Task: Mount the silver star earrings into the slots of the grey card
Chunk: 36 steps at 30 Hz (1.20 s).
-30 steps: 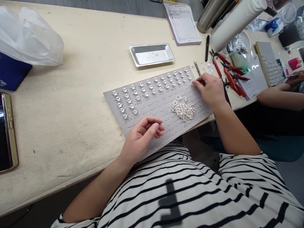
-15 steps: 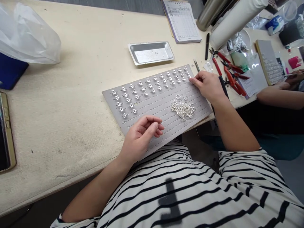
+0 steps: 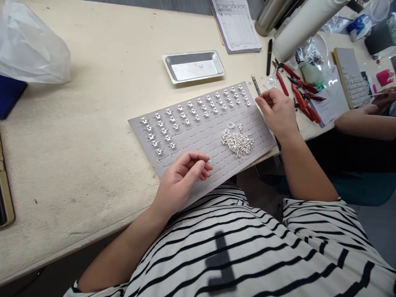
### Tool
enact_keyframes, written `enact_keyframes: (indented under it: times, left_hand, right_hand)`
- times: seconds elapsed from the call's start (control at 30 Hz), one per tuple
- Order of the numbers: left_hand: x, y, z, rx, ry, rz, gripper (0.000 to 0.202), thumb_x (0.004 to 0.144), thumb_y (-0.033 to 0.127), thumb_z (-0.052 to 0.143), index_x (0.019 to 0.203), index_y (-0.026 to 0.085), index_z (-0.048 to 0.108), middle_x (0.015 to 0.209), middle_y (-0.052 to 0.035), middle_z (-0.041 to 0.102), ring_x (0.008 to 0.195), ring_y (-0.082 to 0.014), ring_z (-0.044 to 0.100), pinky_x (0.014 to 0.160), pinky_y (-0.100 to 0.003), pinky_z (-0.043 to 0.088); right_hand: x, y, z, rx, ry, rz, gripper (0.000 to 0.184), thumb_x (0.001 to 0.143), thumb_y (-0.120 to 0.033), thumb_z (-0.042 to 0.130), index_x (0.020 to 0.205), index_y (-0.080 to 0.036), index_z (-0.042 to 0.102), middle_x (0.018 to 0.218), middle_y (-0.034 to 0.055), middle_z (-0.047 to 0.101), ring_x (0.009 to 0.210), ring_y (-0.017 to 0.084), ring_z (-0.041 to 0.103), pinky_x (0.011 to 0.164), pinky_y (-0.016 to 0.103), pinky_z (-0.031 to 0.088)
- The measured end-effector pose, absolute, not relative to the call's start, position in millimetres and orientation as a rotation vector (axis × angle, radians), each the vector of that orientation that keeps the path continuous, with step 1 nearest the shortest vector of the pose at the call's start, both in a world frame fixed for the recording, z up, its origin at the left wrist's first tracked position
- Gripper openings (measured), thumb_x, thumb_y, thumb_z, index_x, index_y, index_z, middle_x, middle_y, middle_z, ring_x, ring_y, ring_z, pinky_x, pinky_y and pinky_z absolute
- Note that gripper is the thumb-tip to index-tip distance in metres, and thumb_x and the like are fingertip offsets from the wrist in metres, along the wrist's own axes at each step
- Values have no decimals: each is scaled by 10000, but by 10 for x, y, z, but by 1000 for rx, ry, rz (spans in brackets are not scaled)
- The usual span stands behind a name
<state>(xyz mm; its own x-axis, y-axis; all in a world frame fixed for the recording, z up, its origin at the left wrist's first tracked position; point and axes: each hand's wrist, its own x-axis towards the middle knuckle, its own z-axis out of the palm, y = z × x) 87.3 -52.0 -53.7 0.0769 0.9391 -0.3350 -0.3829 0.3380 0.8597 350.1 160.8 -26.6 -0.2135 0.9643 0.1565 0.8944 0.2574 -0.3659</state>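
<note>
A grey slotted ring board lies at a slant on the table's front edge. Small silver rings with shaped tops stand in rows in its upper and left slots. On its lower right part a pile of loose silver rings is heaped, with a single ring just above. My left hand rests over the board's lower edge, fingers loosely curled and thumb apart, with nothing visible in it. Beyond the board's right edge hovers my right hand, thumb and index finger together; no ring shows between them.
Behind the board are a metal tray and a form pad. Red-handled pliers, a black pen and a white roll lie right. A plastic bag is left; another person's arm is far right.
My right hand has drawn away to the right from the end of a row, where a ring stands in its slot. My left hand stays about the same. The view has shifted slightly.
</note>
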Motion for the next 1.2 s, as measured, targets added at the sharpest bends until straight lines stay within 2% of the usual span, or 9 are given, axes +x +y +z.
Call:
enact_keyframes:
  times: [0.13,0.3,0.43,0.6,0.7,0.8,0.9,1.03,1.2]
  left_hand:
    - [878,-524,-550,656,1069,1117,228,1005,421,669,1084,217,732,961,-36,756,821,-131,690,767,-247,578]
    - [876,-526,-558,661,1042,1123,205,1012,413,664,1081,232,730,955,-16,751,824,-110,688,766,-216,571]
    - [867,-521,-544,661,1046,1117,210,1013,413,660,1082,226,727,961,-24,753,825,-119,690,768,-229,577]
    - [864,-519,-543,668,1045,1107,217,1012,416,659,1083,222,727,960,-27,754,828,-123,691,767,-234,581]
    - [870,-518,-547,663,1033,1116,199,1012,407,665,1073,230,729,950,-15,751,825,-110,691,762,-214,577]
    - [877,-515,-547,653,1027,1128,184,1014,401,665,1064,237,731,940,-4,748,819,-97,690,757,-198,574]
    - [881,-515,-546,656,1028,1132,192,1012,405,665,1064,233,732,941,-8,750,820,-101,692,762,-207,578]
    - [878,-524,-549,655,1035,1129,208,1006,412,671,1073,223,728,944,-21,755,825,-119,697,771,-238,586]
    - [875,-525,-551,659,1032,1131,213,1004,412,674,1077,220,730,947,-26,758,822,-122,697,769,-242,587]
  right_hand:
    - [3426,1577,-328,-1672,-2253,325,95,930,-369,668,968,-288,702,1073,79,750,965,265,687,897,460,567]
    - [3410,1626,-389,-1701,-2261,270,57,936,-303,641,908,-282,686,1012,81,744,962,270,683,927,481,560]
    - [3431,1606,-382,-1695,-2256,267,66,941,-320,650,891,-284,673,1002,76,739,963,270,684,924,484,558]
    - [3371,1359,-216,-1654,-2271,241,146,972,-409,637,1055,-304,695,1081,81,733,988,266,680,939,465,562]
    - [3316,1153,-96,-1656,-2285,400,188,971,-449,652,1067,-297,705,1015,62,756,910,248,697,872,446,575]
    - [3282,1041,-57,-1666,-2351,601,115,913,-373,734,987,-289,707,959,42,765,860,236,699,803,427,571]
    - [3281,1055,-95,-1666,-2387,647,13,925,-299,692,925,-286,695,937,29,761,856,227,692,796,424,558]
    - [3308,1159,-164,-1678,-2268,627,64,958,-337,637,965,-287,677,936,35,762,863,232,710,822,435,574]
    - [3310,1300,-214,-1627,-2243,484,65,958,-287,616,1006,-277,659,973,50,743,911,228,708,855,419,582]
